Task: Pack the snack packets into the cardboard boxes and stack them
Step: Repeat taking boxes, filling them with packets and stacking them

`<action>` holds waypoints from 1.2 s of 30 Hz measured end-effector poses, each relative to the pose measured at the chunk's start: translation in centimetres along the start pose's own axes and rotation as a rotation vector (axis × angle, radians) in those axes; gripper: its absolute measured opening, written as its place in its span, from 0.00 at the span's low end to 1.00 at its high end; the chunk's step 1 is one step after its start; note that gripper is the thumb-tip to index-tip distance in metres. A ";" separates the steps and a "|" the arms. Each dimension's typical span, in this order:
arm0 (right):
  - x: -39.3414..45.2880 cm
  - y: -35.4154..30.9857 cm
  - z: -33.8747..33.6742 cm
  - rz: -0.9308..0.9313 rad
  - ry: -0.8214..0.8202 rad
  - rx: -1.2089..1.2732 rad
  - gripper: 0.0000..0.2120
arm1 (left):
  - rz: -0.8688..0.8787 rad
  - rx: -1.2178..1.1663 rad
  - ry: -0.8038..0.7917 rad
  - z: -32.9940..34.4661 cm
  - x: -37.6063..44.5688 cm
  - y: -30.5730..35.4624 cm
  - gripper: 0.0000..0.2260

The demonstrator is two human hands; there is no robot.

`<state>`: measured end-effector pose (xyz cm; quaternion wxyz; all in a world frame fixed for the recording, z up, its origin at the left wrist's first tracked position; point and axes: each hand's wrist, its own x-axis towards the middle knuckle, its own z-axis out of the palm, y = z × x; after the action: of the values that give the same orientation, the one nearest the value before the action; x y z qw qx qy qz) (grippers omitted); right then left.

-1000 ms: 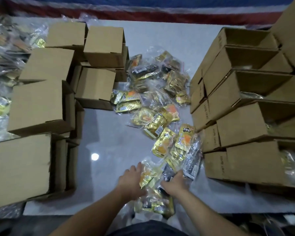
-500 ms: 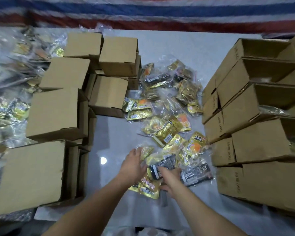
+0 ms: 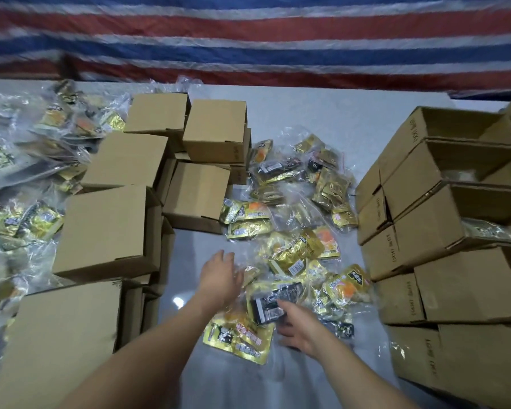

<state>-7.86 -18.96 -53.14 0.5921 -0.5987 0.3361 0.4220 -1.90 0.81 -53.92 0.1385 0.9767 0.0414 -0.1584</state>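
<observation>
1. Snack packets (image 3: 295,231), gold, orange and black in clear wrap, are being shown scattered down the middle of the surface, between two groups of boxes.
2. A black packet (image 3: 270,308) at the near end of the scatter is being touched by the right hand (image 3: 300,330); its fingers are curled loosely beside the packet, and whether it is being gripped cannot be told.
3. The left hand (image 3: 220,276) is being held flat and open, fingers straight, over clear wrap at the scatter's left edge.
4. Closed cardboard boxes (image 3: 106,228) are being shown stacked at the left.
5. Open cardboard boxes (image 3: 443,219), lying on their sides in a stack, are being shown at the right, some with packets inside.
6. Further bagged packets (image 3: 21,184) are being shown heaped at the far left.
7. A pale grey surface (image 3: 322,113) is bearing everything; a light spot is being reflected on it.
8. A red, white and blue striped tarpaulin (image 3: 248,39) is being shown behind.
</observation>
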 end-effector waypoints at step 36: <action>-1.7 -1.6 -2.0 -0.193 0.216 -0.220 0.11 | -0.181 0.239 0.214 -10.8 9.8 -1.0 0.20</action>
<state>-6.88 -21.03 -51.00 0.5213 -0.7311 0.2907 0.3305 10.46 5.18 -47.45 0.0015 0.9898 0.1244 -0.0693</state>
